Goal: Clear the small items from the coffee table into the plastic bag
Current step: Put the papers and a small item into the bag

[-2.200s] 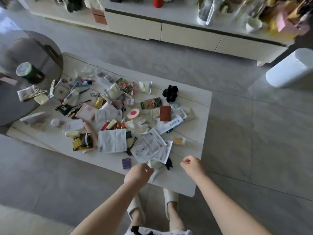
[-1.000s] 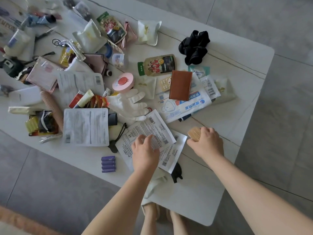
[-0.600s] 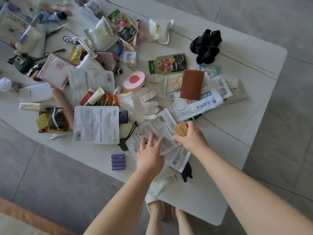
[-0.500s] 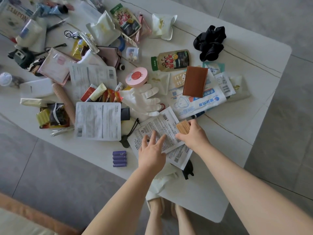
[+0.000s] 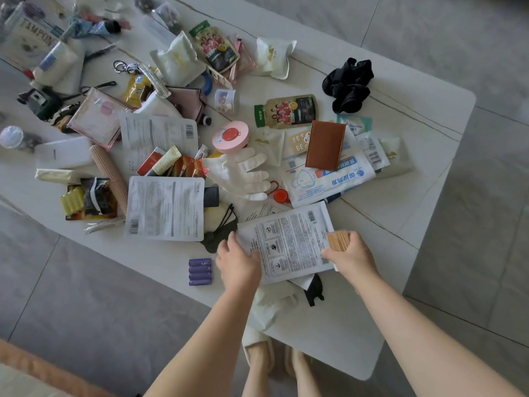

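Observation:
Small items litter the white coffee table (image 5: 400,179). At its near edge my left hand (image 5: 237,260) grips the left side of a white printed sachet (image 5: 289,242). My right hand (image 5: 350,255) holds the sachet's right side together with a small tan block (image 5: 338,239). A crumpled whitish plastic bag (image 5: 270,305) lies partly under the sachet, between my forearms. A black clip (image 5: 314,290) sits beside it, and a pack of purple batteries (image 5: 200,271) lies left of my left hand.
Farther back lie a white glove (image 5: 243,173), a pink round tin (image 5: 230,137), a brown card wallet (image 5: 325,144), a mask packet (image 5: 326,179), a black scrunchie (image 5: 347,84) and another printed sachet (image 5: 166,207). Grey tiled floor (image 5: 472,253) surrounds the table.
My right hand picked up the tan block and carried it left to the sachet. Both hands have taken hold of the sachet, which has shifted toward me. The camera moved closer.

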Motion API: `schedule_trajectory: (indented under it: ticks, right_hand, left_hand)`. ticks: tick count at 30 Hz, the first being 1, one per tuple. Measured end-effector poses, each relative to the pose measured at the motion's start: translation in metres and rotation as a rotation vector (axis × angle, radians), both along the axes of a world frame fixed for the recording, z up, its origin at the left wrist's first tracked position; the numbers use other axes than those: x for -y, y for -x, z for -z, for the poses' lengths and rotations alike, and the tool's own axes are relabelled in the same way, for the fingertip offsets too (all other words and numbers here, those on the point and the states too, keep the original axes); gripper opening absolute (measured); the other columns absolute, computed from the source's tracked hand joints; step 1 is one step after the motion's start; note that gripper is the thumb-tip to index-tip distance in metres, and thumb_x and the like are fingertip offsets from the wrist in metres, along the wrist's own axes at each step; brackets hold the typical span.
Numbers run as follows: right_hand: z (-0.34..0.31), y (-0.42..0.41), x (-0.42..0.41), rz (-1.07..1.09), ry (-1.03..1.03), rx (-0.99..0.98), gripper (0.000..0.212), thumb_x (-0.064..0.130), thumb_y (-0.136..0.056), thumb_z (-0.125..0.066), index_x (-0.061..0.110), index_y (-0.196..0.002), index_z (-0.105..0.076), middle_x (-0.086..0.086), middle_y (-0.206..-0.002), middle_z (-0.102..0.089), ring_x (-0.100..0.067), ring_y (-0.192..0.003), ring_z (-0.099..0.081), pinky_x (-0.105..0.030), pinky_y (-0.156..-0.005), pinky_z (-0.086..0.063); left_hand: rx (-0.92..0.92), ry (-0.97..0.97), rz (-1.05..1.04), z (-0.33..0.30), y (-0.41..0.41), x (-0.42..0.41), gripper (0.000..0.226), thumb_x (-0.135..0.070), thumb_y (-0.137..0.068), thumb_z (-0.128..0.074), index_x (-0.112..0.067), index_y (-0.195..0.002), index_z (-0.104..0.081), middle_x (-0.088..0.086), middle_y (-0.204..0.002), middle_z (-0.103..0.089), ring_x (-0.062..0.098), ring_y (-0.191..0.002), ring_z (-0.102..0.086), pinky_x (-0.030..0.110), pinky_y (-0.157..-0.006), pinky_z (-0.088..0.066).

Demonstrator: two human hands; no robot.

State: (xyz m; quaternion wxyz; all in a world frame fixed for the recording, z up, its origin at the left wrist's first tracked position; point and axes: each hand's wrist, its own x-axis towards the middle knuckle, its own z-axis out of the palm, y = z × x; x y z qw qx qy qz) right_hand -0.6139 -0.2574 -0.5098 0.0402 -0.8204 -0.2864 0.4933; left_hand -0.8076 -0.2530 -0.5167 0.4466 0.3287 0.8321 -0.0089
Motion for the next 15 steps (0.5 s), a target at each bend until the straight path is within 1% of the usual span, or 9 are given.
schedule_trajectory:
  ticks: [3, 6, 8, 11, 13, 15]
  right_hand:
    - [0.009, 0.005, 0.008, 0.05, -0.014, -0.032, 0.038, 0.024, -0.079, -0.071, 0.016, -0.109, -0.049, -0.001, -0.098, -0.058, -0.018, -0.086, -0.056, -0.029, -0.074, -0.044]
    - [0.015, 0.012, 0.011, 0.107, -0.041, -0.064, 0.039, 0.025, -0.079, -0.073, 0.014, -0.108, -0.049, -0.001, -0.096, -0.056, -0.018, -0.084, -0.054, -0.027, -0.073, -0.04]
    - [0.017, 0.015, 0.012, 0.143, -0.065, -0.074, 0.041, 0.022, -0.079, -0.073, 0.013, -0.109, -0.047, -0.001, -0.095, -0.054, -0.018, -0.084, -0.053, -0.027, -0.073, -0.04]
    - [0.016, 0.015, 0.013, 0.16, -0.089, -0.061, 0.043, 0.02, -0.079, -0.073, 0.013, -0.113, -0.047, -0.001, -0.097, -0.054, -0.019, -0.086, -0.054, -0.028, -0.075, -0.041]
    - [0.014, 0.011, 0.014, 0.154, -0.093, -0.046, 0.044, 0.02, -0.079, -0.073, 0.012, -0.115, -0.049, -0.002, -0.1, -0.056, -0.02, -0.088, -0.055, -0.028, -0.077, -0.043]
    - [0.006, 0.007, 0.015, 0.131, -0.091, -0.039, 0.043, 0.02, -0.079, -0.072, 0.013, -0.115, -0.05, -0.003, -0.101, -0.057, -0.021, -0.089, -0.055, -0.029, -0.078, -0.043]
  left_hand:
    - [-0.024, -0.063, -0.053, 0.009, 0.007, -0.002, 0.067, -0.02, -0.092, -0.056, -0.02, -0.149, -0.022, 0.01, -0.149, -0.024, 0.032, -0.132, -0.033, 0.041, -0.108, -0.031]
    - [0.015, -0.098, -0.152, 0.014, 0.012, -0.006, 0.066, -0.016, -0.09, -0.058, -0.019, -0.148, -0.025, 0.011, -0.143, -0.029, 0.029, -0.121, -0.045, 0.035, -0.098, -0.038]
    - [0.042, -0.098, -0.224, 0.016, 0.016, -0.008, 0.069, -0.014, -0.087, -0.063, -0.018, -0.146, -0.027, 0.013, -0.141, -0.031, 0.029, -0.121, -0.046, 0.033, -0.096, -0.038]
    - [0.073, -0.109, -0.312, 0.019, 0.021, -0.007, 0.074, -0.012, -0.082, -0.069, -0.02, -0.145, -0.03, 0.013, -0.137, -0.038, 0.031, -0.119, -0.048, 0.035, -0.094, -0.041]
    - [0.114, -0.103, -0.34, 0.02, 0.022, -0.003, 0.078, -0.012, -0.08, -0.07, -0.022, -0.145, -0.029, 0.012, -0.135, -0.044, 0.03, -0.117, -0.052, 0.037, -0.094, -0.047]
    - [0.183, -0.101, -0.34, 0.013, 0.022, 0.003, 0.077, -0.009, -0.081, -0.069, -0.022, -0.145, -0.029, 0.01, -0.134, -0.05, 0.028, -0.114, -0.056, 0.04, -0.095, -0.05]
